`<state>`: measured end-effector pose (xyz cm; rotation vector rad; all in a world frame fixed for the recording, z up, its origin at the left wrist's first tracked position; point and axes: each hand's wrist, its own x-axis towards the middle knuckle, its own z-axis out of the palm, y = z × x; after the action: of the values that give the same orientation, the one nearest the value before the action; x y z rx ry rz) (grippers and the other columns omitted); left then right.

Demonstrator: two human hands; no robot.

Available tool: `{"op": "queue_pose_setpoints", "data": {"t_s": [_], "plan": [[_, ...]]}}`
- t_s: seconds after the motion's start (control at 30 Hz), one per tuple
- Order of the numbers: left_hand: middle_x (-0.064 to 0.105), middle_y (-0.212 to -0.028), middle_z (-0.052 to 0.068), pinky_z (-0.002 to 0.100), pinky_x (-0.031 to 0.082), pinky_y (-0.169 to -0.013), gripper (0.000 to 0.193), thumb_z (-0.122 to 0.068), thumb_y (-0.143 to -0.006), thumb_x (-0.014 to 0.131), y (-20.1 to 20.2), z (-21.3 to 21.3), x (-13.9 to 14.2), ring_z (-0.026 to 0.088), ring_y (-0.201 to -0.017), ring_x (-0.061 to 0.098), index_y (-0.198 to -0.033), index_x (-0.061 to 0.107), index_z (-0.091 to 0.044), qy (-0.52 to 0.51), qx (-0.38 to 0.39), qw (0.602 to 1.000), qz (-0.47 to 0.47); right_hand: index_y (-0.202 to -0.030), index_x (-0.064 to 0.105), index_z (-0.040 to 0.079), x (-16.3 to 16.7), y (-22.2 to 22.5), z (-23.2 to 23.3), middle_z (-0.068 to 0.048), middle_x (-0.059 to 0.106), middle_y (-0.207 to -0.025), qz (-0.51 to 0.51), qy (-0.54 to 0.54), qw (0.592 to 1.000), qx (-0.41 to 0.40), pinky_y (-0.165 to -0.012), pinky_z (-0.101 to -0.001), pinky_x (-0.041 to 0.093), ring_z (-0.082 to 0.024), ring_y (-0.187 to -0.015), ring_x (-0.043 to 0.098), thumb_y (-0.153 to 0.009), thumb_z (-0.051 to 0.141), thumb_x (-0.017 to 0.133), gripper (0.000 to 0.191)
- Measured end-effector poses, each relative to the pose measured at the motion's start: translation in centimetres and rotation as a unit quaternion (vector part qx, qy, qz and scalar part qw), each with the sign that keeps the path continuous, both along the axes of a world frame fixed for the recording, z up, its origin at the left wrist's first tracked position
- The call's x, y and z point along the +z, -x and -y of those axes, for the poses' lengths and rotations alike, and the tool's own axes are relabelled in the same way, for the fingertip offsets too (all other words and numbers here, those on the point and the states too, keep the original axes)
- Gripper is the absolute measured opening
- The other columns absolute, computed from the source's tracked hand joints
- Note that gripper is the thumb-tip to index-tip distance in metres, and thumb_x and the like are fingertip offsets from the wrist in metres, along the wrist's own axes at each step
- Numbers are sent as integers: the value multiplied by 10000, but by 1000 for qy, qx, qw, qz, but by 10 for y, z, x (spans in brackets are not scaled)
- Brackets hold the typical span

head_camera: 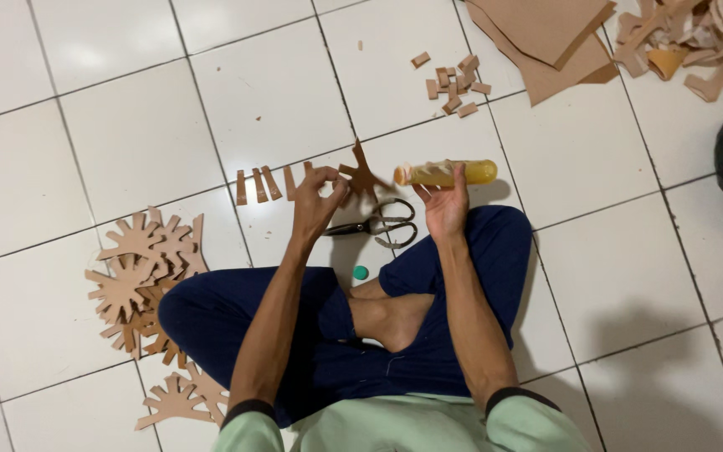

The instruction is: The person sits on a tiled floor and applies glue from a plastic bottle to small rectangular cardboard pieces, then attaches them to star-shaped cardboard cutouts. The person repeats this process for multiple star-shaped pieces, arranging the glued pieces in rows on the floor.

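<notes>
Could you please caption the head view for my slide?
Left hand holds a cutout, right hand a glue bottle.

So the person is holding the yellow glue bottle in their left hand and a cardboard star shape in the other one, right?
Not quite. The head view shows the yellow glue bottle in the right hand. The left hand is the one pinching the cardboard star shape. The rest is right.

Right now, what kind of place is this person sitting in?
Probably a home floor used for crafts: white floor tiles, a pile of cardboard cutouts, scissors, and cardboard sheets with scraps nearby.
</notes>
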<state>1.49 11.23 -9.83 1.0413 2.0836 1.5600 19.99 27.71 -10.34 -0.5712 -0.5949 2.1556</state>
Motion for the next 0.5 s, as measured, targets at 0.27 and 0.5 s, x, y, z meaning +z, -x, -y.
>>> {"op": "queue_pose_setpoints", "data": {"t_s": [0.27, 0.5], "plan": [[633, -1002, 82, 358, 618, -791, 192, -195, -1015, 601, -15, 52, 3, 146, -864, 671, -1121, 542, -46, -137, 78, 882, 444, -1448, 333, 17, 50, -15, 44, -224, 592, -1254, 38, -168, 985, 26, -910, -572, 642, -412, -1164, 674, -1052, 334, 623, 584], [697, -917, 93, 301, 552, -658, 309, -68, -903, 755, -36, 76, 42, 134, -753, 660, -1143, 594, 43, -127, 76, 912, 383, -1389, 315, -37, 100, -10, 82, -248, 600, -1269, 91, -329, 940, 25, -894, -522, 686, -380, -1148, 696, -1043, 234, 662, 560]]}}
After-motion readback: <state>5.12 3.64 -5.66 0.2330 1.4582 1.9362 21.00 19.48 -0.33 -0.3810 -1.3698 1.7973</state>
